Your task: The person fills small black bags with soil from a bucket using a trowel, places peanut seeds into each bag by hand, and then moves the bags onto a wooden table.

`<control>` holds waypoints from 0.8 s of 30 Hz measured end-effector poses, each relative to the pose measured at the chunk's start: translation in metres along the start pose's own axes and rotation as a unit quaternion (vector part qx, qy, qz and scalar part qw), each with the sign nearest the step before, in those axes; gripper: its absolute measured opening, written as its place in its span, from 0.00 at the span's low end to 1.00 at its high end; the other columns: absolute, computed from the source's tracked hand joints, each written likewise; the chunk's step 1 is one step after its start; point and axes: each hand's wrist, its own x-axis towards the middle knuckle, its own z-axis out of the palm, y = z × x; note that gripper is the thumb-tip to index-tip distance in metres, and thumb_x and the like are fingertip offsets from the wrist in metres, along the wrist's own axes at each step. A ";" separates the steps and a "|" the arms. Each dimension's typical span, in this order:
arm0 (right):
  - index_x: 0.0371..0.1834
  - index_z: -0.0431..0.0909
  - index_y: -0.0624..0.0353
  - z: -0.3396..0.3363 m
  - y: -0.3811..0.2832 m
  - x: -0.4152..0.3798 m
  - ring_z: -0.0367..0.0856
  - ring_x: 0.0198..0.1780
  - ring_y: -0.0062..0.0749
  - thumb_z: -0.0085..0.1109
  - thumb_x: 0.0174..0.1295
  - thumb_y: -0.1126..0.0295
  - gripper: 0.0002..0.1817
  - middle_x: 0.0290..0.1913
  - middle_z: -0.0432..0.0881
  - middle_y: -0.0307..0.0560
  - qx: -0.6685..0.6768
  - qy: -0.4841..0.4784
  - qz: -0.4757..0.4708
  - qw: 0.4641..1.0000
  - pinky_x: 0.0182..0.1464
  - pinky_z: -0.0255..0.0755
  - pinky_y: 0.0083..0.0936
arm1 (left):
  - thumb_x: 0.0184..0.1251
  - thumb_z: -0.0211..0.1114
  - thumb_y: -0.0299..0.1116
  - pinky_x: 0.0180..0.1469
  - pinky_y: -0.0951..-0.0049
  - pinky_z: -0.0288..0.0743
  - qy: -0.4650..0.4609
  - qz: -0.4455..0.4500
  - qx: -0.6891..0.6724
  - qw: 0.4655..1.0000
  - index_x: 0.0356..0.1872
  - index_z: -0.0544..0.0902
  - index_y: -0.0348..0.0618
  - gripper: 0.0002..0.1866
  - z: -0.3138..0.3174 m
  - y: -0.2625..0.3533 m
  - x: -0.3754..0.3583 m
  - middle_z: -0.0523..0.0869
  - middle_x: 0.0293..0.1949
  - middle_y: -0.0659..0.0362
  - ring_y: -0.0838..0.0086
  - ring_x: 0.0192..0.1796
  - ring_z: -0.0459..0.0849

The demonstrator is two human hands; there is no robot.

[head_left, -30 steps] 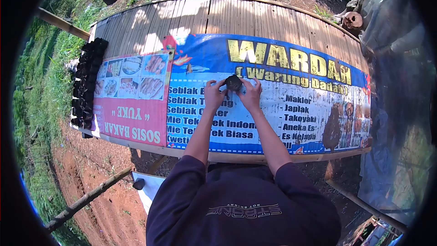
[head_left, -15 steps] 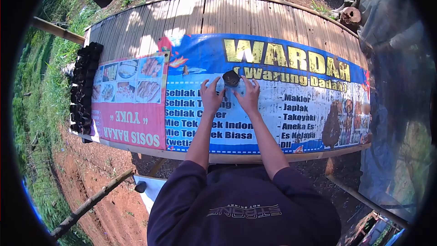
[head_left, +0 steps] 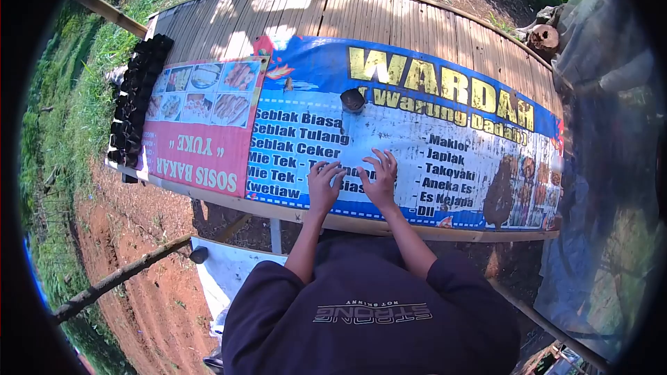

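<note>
A small black planting bag [head_left: 352,101] stands on the blue and white printed banner [head_left: 396,146], just below the big yellow letters. My left hand [head_left: 325,186] is over the lower lines of print, fingers curved and apart, with nothing in it. Beside it, my right hand [head_left: 379,175] is likewise empty, its fingers spread and bent. Both hands are on the near side of the bag, well apart from it.
Several black planting bags [head_left: 139,101] stand in a row along the table's left end, beside a pink banner [head_left: 198,146]. Bamboo slats [head_left: 403,17] form the tabletop. A wooden pole [head_left: 121,279] slants at lower left; plastic sheeting [head_left: 590,132] hangs at right.
Both hands have drawn back toward my body, away from the black planting bag they were around. The bag stays on the banner. The camera view has shifted slightly.
</note>
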 end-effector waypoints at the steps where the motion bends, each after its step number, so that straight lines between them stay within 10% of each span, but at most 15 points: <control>1: 0.45 0.84 0.53 0.000 0.003 -0.004 0.61 0.74 0.51 0.71 0.62 0.63 0.12 0.64 0.77 0.45 0.003 -0.003 -0.005 1.000 0.73 0.56 0.48 | 0.66 0.71 0.32 0.65 0.56 0.68 0.004 -0.003 -0.001 1.000 0.45 0.88 0.48 0.08 -0.002 0.004 -0.006 0.88 0.54 0.63 0.57 0.64 0.76; 10: 0.33 0.85 0.58 -0.001 0.002 -0.026 0.65 0.70 0.51 0.71 0.62 0.67 0.07 0.58 0.79 0.47 0.055 -0.083 -0.096 0.990 0.71 0.60 0.46 | 0.71 0.66 0.30 0.67 0.58 0.67 0.137 -0.090 -0.008 0.986 0.42 0.87 0.43 0.05 -0.006 -0.006 -0.075 0.87 0.53 0.58 0.57 0.63 0.74; 24: 0.46 0.82 0.55 0.059 -0.094 -0.076 0.64 0.69 0.53 0.63 0.64 0.69 0.09 0.59 0.76 0.49 0.141 -0.286 -0.287 0.903 0.72 0.59 0.48 | 0.73 0.62 0.33 0.64 0.59 0.70 0.334 -0.282 -0.016 0.899 0.52 0.84 0.42 0.12 -0.087 0.002 -0.187 0.85 0.48 0.53 0.57 0.56 0.78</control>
